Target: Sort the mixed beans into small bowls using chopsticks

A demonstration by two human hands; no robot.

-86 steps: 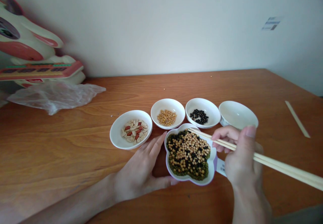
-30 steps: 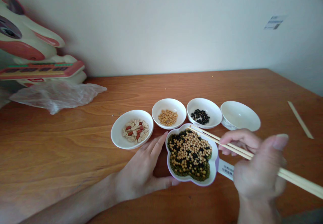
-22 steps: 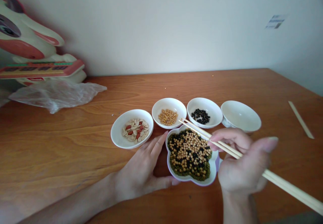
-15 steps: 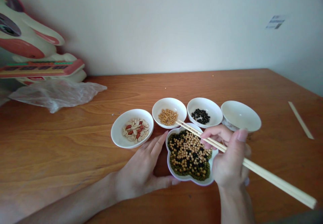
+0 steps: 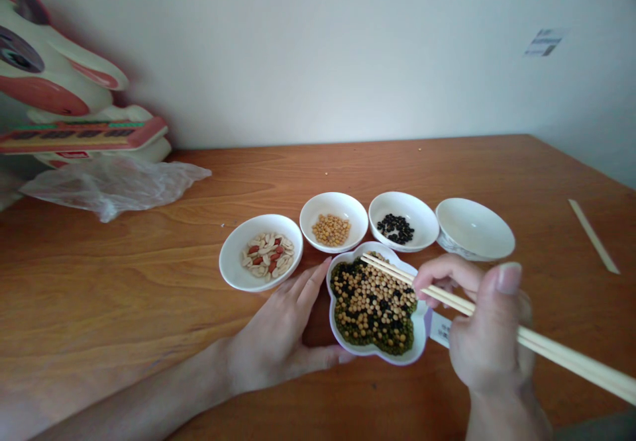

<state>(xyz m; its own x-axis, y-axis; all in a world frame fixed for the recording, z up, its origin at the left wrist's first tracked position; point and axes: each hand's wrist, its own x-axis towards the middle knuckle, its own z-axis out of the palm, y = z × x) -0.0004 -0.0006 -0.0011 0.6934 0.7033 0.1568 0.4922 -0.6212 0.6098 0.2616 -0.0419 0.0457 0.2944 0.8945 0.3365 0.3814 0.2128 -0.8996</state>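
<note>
Bowls (image 5: pixel 410 210) stand close behind the scalloped dish (image 5: pixel 421 332), chopsticks (image 5: pixel 450 298) across its rim.

The right hand (image 5: pixel 489 332) holds two chopsticks (image 5: pixel 450 299), tips at the far portion of the mixed beans (image 5: pixel 372 305) in the flower-shaped dish (image 5: pixel 422 328). The left hand (image 5: pixel 275 338), spread, contacts the dish's left side. Behind the dish stand the yellow-bean bowl (image 5: pixel 358 219), black-bean bowl (image 5: pixel 423 219) and patterned bowl (image 5: pixel 477 229); the peanut bowl (image 5: pixel 231 255) stands to the left.

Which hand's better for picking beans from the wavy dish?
Probably the right hand: it holds the chopsticks, their tips over the wavy dish. The left hand, without chopsticks, is at the dish's side.
</note>
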